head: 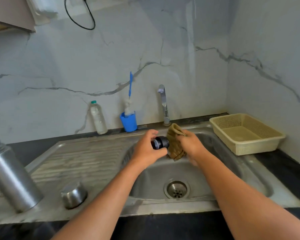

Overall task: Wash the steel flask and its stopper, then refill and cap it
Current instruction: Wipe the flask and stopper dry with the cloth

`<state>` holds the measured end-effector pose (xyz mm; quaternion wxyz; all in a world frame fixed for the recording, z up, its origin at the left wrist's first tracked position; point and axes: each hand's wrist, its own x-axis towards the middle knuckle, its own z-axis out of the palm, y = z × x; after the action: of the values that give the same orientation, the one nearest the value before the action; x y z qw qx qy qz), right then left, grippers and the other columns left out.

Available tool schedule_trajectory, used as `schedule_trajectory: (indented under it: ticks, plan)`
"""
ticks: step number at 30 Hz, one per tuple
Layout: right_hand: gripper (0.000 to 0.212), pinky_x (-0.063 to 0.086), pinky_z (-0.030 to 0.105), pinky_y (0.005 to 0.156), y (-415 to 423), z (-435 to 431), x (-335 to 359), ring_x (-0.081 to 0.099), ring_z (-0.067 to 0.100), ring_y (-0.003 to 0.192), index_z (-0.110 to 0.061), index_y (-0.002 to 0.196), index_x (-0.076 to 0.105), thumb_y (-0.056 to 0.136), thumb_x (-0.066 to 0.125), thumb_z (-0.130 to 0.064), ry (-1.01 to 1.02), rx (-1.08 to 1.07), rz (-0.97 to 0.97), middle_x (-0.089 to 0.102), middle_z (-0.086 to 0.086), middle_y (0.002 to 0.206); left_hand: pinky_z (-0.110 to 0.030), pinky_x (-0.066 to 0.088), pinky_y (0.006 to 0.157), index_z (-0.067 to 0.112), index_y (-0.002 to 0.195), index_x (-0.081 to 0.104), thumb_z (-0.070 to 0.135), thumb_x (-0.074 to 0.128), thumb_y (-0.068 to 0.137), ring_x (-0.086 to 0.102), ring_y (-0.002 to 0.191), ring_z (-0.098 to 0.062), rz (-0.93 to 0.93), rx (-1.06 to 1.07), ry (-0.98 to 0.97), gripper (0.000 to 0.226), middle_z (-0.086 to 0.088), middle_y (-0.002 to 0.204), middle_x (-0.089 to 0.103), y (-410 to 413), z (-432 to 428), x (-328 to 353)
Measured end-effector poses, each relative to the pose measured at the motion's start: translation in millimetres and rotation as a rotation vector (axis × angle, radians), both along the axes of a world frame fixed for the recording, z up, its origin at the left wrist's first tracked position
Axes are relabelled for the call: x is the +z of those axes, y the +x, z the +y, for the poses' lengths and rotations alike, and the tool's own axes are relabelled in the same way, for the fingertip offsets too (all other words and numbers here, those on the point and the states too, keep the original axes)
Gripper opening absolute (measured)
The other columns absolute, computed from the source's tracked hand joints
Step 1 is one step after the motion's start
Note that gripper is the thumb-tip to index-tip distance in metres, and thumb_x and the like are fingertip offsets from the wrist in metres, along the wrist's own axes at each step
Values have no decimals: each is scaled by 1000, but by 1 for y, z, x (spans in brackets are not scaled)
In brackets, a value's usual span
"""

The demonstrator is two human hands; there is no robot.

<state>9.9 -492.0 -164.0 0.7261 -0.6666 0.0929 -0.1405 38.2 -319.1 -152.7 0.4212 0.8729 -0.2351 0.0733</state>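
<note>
While your two arms reach out over the sink [171,206], the flask [10,177] stands upright at the near left end of the drainboard [87,160], with its mouth open. A steel cup [74,195] sits mouth down near it, to its right, close to the front edge and not touching it.

Farther on, above the basin, your left hand [146,149] has its fingers and thumb curled around the black stopper [160,142] and holds it on its side. Your right hand [191,144] grips a bunched brown cloth [176,144], which touches the right end of the stopper. This hand is a little blurred.

Along the back edge of the counter [284,163] you have a plastic bottle [98,118], then a blue holder [128,122] with a brush [130,85] standing in it, its handle up. The tap [163,104] rises behind the back rim of the sink. A beige basket [246,134] sits in the back right corner.
</note>
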Motion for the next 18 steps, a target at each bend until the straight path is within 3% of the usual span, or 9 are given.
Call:
schedule_trajectory:
  ticks: [4, 7, 11, 15, 18]
  plan:
    - [24, 56, 58, 96, 16, -12, -7, 73, 33, 104, -17, 124, 63, 105, 48, -15, 283, 24, 9, 76, 13, 112, -36, 52, 99, 31, 117, 56, 26, 83, 86, 64, 110, -14, 74, 42, -167, 41, 5, 120, 65, 12, -14, -18]
    - [29, 56, 54, 97, 17, -10, -4, 73, 31, 106, -16, 128, 64, 107, 44, -13, 306, 62, -17, 76, 13, 114, -34, 54, 99, 29, 115, 61, 31, 80, 90, 67, 109, -13, 127, 39, -328, 32, 5, 117, 70, 20, -15, -25]
    - [33, 57, 50, 96, 8, -3, 2, 73, 29, 106, -18, 131, 66, 105, 47, -12, 219, 130, -56, 76, 9, 114, -32, 58, 95, 14, 127, 62, 24, 75, 96, 71, 109, -17, 253, 29, -566, 35, -5, 122, 72, 25, -14, -26]
    - [34, 59, 44, 89, 2, 7, 3, 72, 31, 106, -24, 117, 76, 100, 53, -5, -2, 170, -101, 78, 7, 107, -28, 60, 88, 7, 129, 64, 19, 67, 100, 72, 113, -22, 450, -36, -842, 31, -11, 121, 74, 26, -11, -23]
    - [38, 59, 33, 81, 3, 14, 1, 71, 26, 103, -29, 126, 72, 102, 52, -8, -185, 171, -136, 77, 6, 109, -29, 61, 84, 7, 127, 67, 19, 63, 102, 72, 113, -24, 543, -69, -960, 28, -13, 119, 76, 28, -6, -20]
